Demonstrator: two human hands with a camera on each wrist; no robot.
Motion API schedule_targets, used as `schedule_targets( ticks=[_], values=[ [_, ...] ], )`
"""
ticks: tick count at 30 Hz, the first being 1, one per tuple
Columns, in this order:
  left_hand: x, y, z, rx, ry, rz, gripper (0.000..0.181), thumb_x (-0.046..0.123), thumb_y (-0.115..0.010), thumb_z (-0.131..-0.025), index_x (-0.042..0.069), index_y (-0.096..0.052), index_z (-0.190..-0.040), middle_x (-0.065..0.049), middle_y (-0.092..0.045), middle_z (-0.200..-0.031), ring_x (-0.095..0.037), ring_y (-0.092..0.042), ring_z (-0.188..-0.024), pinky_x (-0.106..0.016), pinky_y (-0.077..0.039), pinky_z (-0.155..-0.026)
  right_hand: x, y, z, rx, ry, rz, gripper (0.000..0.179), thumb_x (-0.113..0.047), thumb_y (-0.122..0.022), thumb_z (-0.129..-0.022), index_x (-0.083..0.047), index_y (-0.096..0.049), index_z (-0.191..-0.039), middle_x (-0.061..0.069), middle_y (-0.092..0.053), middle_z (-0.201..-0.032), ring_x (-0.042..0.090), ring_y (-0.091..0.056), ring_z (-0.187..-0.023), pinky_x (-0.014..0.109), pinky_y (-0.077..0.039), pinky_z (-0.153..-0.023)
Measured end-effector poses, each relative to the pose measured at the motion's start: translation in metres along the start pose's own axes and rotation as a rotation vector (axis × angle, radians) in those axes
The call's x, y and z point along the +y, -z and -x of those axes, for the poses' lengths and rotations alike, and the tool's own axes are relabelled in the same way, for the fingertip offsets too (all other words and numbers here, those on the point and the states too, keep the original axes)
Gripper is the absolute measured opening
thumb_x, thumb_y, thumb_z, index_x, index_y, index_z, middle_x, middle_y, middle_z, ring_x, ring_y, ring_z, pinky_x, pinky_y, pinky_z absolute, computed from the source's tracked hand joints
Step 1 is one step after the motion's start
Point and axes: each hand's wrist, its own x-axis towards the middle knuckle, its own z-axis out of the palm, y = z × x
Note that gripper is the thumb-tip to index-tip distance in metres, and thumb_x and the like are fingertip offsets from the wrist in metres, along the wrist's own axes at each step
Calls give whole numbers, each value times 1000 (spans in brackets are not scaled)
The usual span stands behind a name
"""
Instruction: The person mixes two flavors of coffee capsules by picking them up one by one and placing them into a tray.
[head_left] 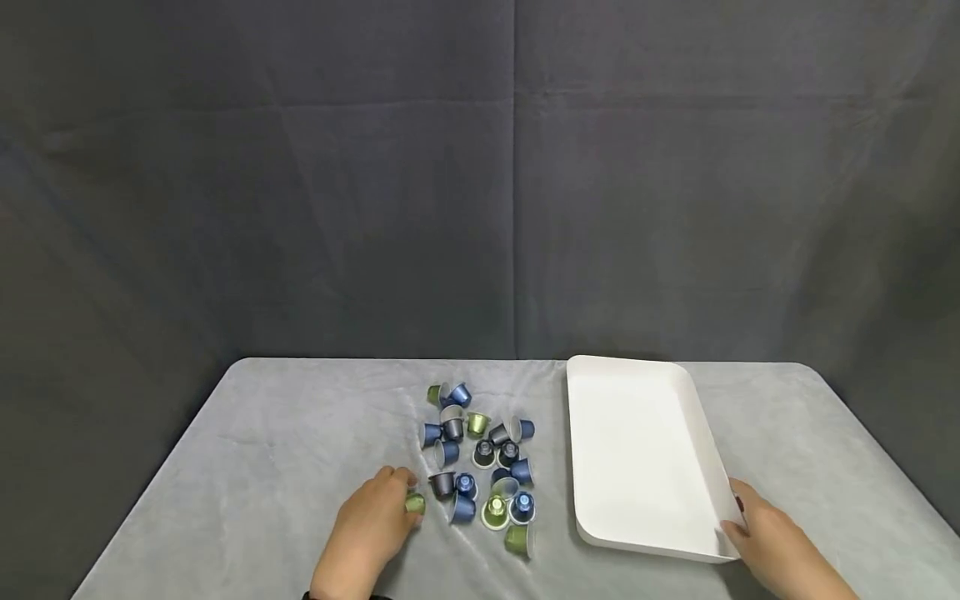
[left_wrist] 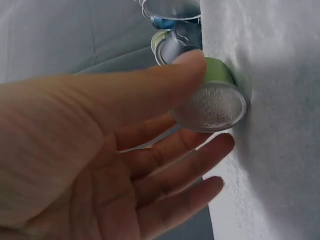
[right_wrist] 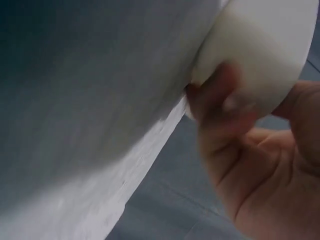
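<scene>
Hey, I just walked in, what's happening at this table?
A person is handling capsules at a grey cloth-covered table. The left hand pinches a small green cup-shaped capsule at the left edge of a loose cluster of blue, green and dark capsules. The right hand grips the near right corner of a shallow white rectangular tray, which sits to the right of the cluster. Whether the pinched capsule is off the cloth is hard to tell.

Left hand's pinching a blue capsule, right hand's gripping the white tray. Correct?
Colour's off: the left hand pinches a green capsule, not a blue one, per the left wrist view. The right hand gripping the white tray stands.
</scene>
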Motion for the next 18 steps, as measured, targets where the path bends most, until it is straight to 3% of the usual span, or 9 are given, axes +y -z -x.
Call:
schedule_targets(
  ticks=[4,8,13,18],
  values=[
    [-3,0,1,2,-11,17,37,11,-87,-69,5,-69,-100,-6,-61,-89,-29,-63,-76,-45,-52,-65,6,-1,1,12,73,7,54,1,-66,-90,23,-38,-131,44,-51,-121,51,-61,-103,57,-51,-82],
    [-1,2,-1,-18,-10,41,34,10,-86,-72,5,-67,-100,-6,-58,-90,-25,-61,-71,-44,-51,-64,11,4,1,43,148,2,56,0,-69,-89,19,-42,-135,38,-57,-119,37,-66,-94,50,-55,-74],
    [3,4,-3,-37,-11,66,32,10,-83,-77,6,-66,-103,-5,-56,-92,-21,-58,-71,-43,-51,-66,20,13,-7,-49,152,-96,59,-10,-66,-93,15,-41,-140,39,-55,-125,33,-67,-92,40,-56,-67],
    [11,3,-3,53,-58,86,34,10,-83,-78,7,-66,-106,-4,-59,-96,-22,-62,-78,-42,-52,-68,24,18,-14,-69,163,-149,49,-13,-68,-93,10,-52,-132,28,-63,-116,34,-65,-97,41,-57,-72]
  ],
)
